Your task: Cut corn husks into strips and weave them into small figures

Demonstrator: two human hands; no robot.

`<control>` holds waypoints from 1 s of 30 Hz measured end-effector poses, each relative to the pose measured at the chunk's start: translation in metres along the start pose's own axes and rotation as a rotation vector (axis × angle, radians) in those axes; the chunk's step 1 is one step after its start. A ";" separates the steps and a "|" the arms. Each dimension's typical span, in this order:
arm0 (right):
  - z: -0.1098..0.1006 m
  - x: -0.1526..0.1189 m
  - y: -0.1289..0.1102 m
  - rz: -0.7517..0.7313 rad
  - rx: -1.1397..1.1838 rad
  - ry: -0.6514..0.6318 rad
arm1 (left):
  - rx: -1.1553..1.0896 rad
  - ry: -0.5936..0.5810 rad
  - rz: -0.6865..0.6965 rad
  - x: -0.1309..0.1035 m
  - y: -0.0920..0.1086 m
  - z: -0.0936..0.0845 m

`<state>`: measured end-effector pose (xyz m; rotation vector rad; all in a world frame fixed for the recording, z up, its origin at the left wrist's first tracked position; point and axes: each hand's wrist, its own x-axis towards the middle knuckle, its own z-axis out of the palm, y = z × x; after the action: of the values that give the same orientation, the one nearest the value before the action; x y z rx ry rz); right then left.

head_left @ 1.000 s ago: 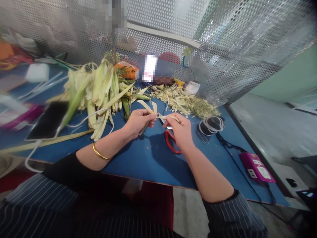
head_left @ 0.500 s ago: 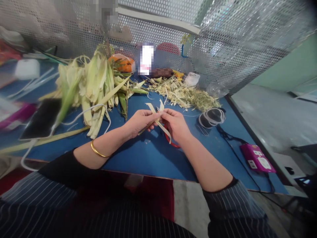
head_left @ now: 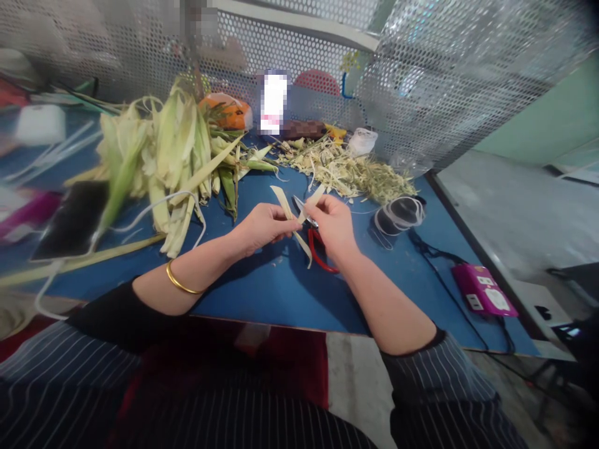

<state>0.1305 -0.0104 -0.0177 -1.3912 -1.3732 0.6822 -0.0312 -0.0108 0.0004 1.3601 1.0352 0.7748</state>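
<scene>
Over the middle of the blue table, my left hand [head_left: 266,228] pinches a pale corn husk strip [head_left: 303,249] between thumb and fingers, one end up and the other hanging down. My right hand [head_left: 333,223] is closed on a second short piece of husk [head_left: 316,196], which crosses the strip near my left fingertips. Red-handled scissors [head_left: 314,244] show beneath my right hand, blades pointing away to the left. Part of them is hidden, and I cannot tell whether they touch the hand.
A large heap of corn husks [head_left: 175,143] lies at left, beside a phone [head_left: 72,219] with a white cable. Husk scraps [head_left: 346,161] pile up at the back. A black spool with pale cord [head_left: 400,215] and a magenta pack [head_left: 483,290] are right. Perforated metal [head_left: 299,43] stands behind.
My right hand has drawn slightly apart from my left, with the short husk piece now tilting right. More of the scissors is uncovered. The whole view has shifted a little.
</scene>
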 end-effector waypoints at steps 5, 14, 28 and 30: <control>-0.013 0.002 -0.015 -0.387 -0.379 -0.001 | 0.132 -0.069 0.043 -0.005 0.003 0.000; -0.003 -0.009 -0.018 -0.094 -0.018 -0.184 | 0.044 -0.136 0.014 -0.006 -0.002 0.005; -0.003 -0.010 -0.017 -0.228 -0.111 -0.066 | 0.011 -0.242 -0.012 -0.011 0.003 0.010; -0.007 -0.004 -0.013 -0.256 -0.127 -0.027 | -0.068 -0.168 -0.016 -0.008 0.001 0.009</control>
<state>0.1315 -0.0182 -0.0048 -1.2780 -1.6056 0.4532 -0.0258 -0.0215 0.0017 1.3325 0.8796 0.6664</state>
